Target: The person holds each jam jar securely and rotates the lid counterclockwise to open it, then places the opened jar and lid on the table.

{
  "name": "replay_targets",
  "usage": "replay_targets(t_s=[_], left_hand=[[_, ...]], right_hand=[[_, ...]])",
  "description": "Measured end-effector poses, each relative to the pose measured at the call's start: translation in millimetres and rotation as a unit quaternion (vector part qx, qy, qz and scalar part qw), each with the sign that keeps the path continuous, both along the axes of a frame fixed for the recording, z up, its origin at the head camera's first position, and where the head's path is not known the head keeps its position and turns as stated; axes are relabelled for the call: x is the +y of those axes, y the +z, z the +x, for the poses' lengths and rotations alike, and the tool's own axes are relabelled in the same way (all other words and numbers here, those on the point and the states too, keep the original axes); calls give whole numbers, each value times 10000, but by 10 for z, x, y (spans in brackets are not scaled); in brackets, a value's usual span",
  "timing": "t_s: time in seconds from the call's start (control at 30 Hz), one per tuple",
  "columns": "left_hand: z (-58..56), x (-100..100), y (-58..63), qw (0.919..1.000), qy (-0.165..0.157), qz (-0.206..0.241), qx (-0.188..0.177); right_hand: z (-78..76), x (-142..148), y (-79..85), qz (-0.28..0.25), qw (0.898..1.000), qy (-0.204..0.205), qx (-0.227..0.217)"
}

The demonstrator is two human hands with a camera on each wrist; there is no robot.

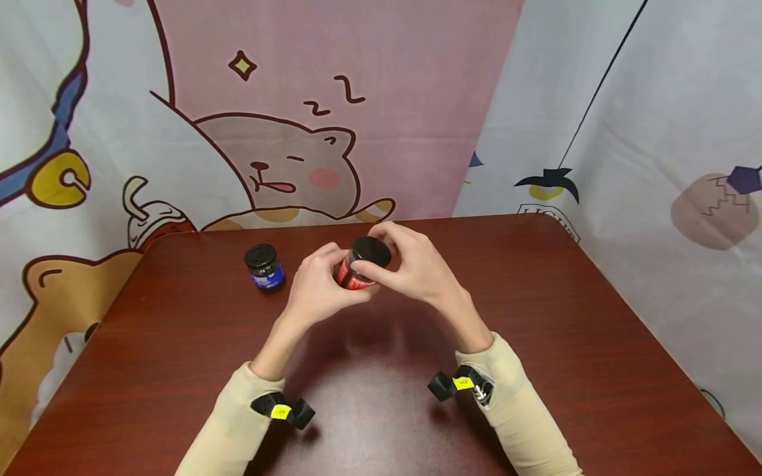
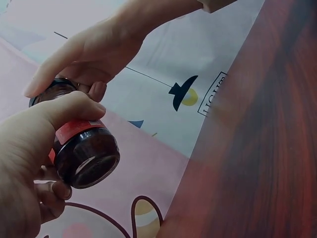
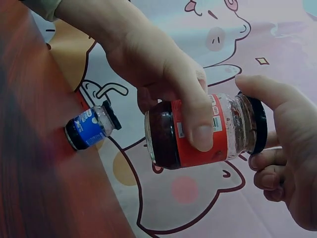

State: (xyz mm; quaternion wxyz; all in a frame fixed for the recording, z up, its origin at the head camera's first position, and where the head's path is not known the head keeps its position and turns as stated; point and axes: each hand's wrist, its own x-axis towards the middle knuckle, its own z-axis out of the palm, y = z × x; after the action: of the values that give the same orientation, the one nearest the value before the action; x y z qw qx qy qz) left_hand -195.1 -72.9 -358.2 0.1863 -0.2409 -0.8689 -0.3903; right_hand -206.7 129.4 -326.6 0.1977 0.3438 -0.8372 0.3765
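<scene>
A glass jar with a red label (image 3: 190, 134) and dark contents is held up over the table, slightly tilted. My left hand (image 1: 319, 284) grips its body, thumb across the label. At the top, the fingers and thumb of my right hand (image 1: 419, 264) hold the black lid (image 1: 371, 250) by its rim. The lid sits on the jar in the right wrist view. In the left wrist view the jar's glass base (image 2: 94, 166) faces the camera. A second jar with a blue label (image 1: 269, 276) and black lid stands on the table, left of my left hand.
The reddish-brown wooden table (image 1: 536, 317) stretches around both arms. Its far edge meets a hanging cloth (image 1: 417, 132) printed with cartoon animals. Black wrist cameras with yellow tags are strapped over both sleeves.
</scene>
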Motion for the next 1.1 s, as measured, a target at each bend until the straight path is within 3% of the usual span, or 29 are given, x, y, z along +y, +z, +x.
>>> replay_targets(t_s=[0.23, 0.67, 1.1], left_hand=[[-11, -20, -17, 10000, -19, 6, -23], [-85, -41, -58, 9988, -434, 214, -60], [-129, -32, -111, 9953, -690, 603, -312]], right_hand=[[-8, 3, 0, 56, 9998, 177, -59], [-42, 23, 4, 180, 9984, 483, 218], [-88, 18, -9, 199, 9983, 496, 223]])
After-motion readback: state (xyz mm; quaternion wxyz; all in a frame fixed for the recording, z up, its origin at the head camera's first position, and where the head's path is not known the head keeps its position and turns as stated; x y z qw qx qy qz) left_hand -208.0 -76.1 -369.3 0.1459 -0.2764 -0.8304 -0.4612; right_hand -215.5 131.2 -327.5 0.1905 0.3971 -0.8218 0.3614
